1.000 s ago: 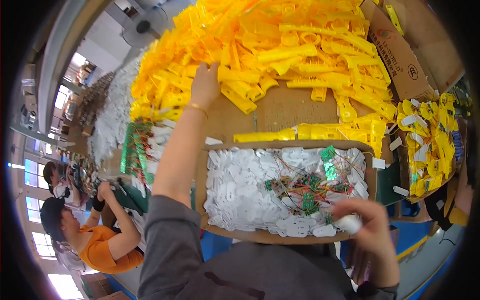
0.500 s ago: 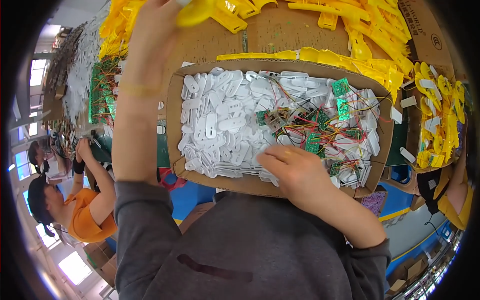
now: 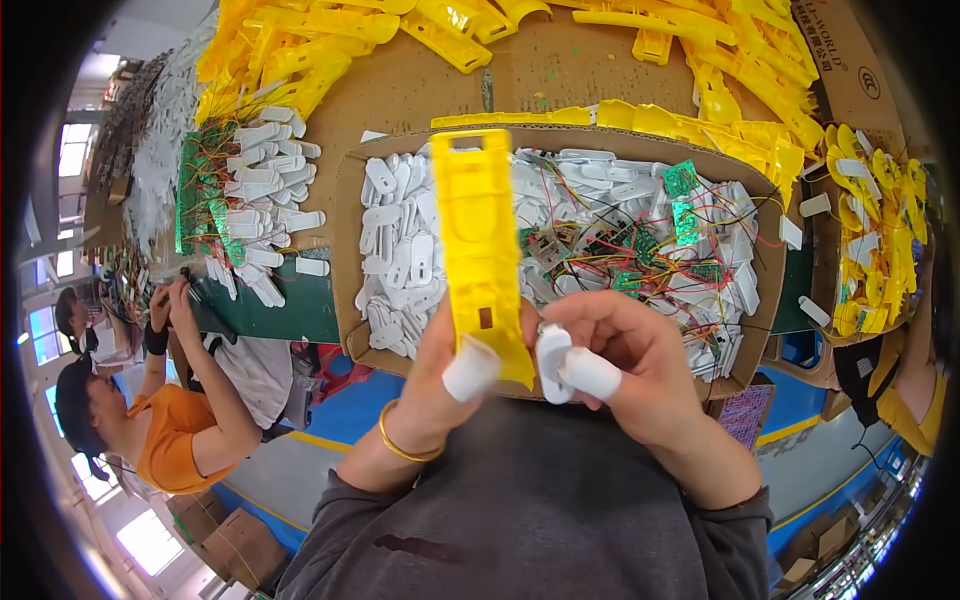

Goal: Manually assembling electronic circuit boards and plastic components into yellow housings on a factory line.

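In front of my chest, my left hand grips a long yellow plastic shell by its lower end. The shell stands nearly upright in the picture, showing its ribbed inner face and a small rectangular hole. Close beside it, my right hand pinches a small white oval plastic piece. White coverings wrap both thumbs. Beneath lies a cardboard box full of similar white oval pieces. Green circuit boards with red, yellow and black wires rest on the box's right half.
Yellow shells pile up at the back and left. On the left, wired boards with white parts lie on the green table. At right stands another box of yellow parts. A co-worker in orange sits at left.
My left hand has come back from the far left with a yellow shell, now over the box. My right hand has lifted a white oval piece from the box, close to the shell.
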`<state>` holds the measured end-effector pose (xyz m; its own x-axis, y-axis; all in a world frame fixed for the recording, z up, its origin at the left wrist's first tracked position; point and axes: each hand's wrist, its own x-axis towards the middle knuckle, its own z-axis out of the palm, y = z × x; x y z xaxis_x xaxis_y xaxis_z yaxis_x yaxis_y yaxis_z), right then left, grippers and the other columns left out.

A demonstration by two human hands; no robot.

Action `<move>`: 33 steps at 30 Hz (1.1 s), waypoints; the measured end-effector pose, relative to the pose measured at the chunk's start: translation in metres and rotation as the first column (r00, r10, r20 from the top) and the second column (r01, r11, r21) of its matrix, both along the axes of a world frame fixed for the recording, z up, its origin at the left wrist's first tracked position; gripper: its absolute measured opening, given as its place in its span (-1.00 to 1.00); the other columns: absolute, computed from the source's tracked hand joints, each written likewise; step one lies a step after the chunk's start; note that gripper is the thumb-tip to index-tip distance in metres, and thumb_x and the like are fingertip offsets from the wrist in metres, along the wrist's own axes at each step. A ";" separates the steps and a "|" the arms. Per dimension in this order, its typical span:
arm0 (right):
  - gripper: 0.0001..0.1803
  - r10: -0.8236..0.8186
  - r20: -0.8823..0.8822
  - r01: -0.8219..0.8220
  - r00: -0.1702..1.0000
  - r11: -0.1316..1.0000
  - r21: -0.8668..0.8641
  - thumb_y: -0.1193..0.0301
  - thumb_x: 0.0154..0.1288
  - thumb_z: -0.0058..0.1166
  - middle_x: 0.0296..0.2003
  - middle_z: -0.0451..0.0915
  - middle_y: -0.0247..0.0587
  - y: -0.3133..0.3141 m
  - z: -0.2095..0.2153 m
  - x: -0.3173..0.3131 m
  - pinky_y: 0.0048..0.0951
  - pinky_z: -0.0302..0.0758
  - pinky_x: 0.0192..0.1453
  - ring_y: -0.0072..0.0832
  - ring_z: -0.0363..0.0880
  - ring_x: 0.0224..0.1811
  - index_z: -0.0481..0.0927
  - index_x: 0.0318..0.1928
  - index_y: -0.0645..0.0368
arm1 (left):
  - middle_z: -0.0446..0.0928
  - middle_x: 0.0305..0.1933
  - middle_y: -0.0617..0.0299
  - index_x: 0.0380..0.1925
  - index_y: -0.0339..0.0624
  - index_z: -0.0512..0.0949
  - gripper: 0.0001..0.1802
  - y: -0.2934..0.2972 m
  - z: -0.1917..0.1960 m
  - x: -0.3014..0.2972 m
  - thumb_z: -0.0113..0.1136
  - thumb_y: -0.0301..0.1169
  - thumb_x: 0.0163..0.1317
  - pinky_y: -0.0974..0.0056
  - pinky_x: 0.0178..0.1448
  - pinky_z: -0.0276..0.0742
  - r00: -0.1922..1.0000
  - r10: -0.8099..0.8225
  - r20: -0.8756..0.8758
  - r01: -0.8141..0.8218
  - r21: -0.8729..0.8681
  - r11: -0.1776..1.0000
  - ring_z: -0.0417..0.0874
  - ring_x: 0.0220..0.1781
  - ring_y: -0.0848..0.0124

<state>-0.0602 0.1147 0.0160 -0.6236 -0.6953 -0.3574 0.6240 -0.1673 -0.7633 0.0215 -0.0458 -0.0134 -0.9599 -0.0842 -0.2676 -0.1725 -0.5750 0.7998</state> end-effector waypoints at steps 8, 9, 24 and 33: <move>-0.87 -0.143 -0.007 0.143 0.990 0.989 0.038 0.56 0.23 0.05 -0.42 0.58 -0.24 -0.002 -0.008 0.008 -0.60 0.54 -0.39 -0.63 0.57 -0.46 0.48 -0.21 0.30 | 0.41 -0.04 0.26 0.28 -0.23 0.10 -0.34 0.025 0.015 -0.006 -0.45 0.05 0.39 0.38 0.02 0.33 0.999 -0.017 0.045 0.031 -0.322 0.946 0.42 -0.09 0.53; -0.87 -0.144 -0.008 0.144 0.990 0.989 0.037 0.56 0.23 0.05 -0.42 0.58 -0.24 0.000 -0.008 0.008 -0.60 0.54 -0.39 -0.63 0.57 -0.46 0.48 -0.21 0.30 | 0.41 -0.05 0.26 0.31 -0.24 0.04 -0.33 0.027 0.015 -0.007 -0.45 0.03 0.40 0.38 0.02 0.34 0.997 -0.005 0.074 0.027 -0.301 0.953 0.42 -0.09 0.53; -0.90 0.033 -0.154 -0.009 0.988 0.988 0.152 0.57 0.22 0.07 -0.41 0.58 -0.28 0.007 -0.008 0.000 -0.69 0.48 -0.42 -0.69 0.53 -0.48 0.50 -0.25 0.29 | 0.25 0.08 0.03 0.33 -0.37 -0.34 0.07 0.017 0.013 -0.005 -0.24 0.29 0.19 0.25 0.15 0.27 0.975 -0.222 -0.010 0.194 -0.454 0.870 0.36 0.06 0.28; -0.93 0.017 -0.316 0.037 0.948 0.986 0.164 0.57 0.23 0.06 -0.43 0.58 -0.28 -0.001 -0.017 0.010 -0.67 0.48 -0.44 -0.68 0.54 -0.51 0.49 -0.27 0.29 | 0.23 0.00 -0.07 0.28 -0.39 -0.24 0.07 0.011 0.018 0.001 0.30 -0.24 -0.03 0.18 0.11 0.35 0.929 -0.336 0.154 0.345 -0.685 0.641 0.39 0.05 0.09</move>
<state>-0.0497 0.1136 -0.0012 -0.7299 -0.6359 -0.2508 0.3454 -0.0265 -0.9381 0.0224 -0.0353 0.0042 -0.9561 0.0837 -0.2808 -0.2540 0.2410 0.9367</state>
